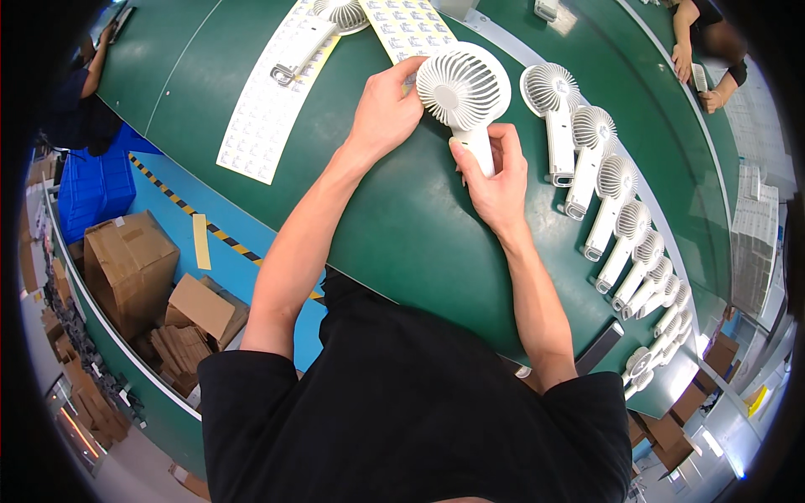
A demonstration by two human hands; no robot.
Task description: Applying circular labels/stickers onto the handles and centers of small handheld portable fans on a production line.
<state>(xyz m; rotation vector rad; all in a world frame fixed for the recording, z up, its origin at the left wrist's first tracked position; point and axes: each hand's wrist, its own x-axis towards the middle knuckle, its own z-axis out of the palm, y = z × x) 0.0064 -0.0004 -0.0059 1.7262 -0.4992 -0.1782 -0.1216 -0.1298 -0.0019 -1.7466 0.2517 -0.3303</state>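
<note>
Your white handheld fan (464,88) is over the green worktop (411,226), between the label sheets and the row of fans. Its round head has curved slats spreading from a smooth, pale grey disc, inside a broad white rim; the handle slants down and to the right, partly covered by your fingers. Your right hand (501,180) is closed around that handle, thumb on the front. Your left hand (388,111) has its fingers at the left side of the head; you cannot tell from this view whether they pinch it.

The long label sheet (260,138) at your left carries rows of small printed marks, too tiny to read. A yellow-edged label sheet (408,25) lies beyond your left hand, its print just as fine. Another fan (303,49) rests on the long sheet.

To your right, the row of fans (616,178) curves toward you just inside a pale strip (662,210), with a dark oblong object (600,347) beside your right forearm. Bare green surface shows between your forearms, down to the near edge at your torso, and also left of the long sheet.
</note>
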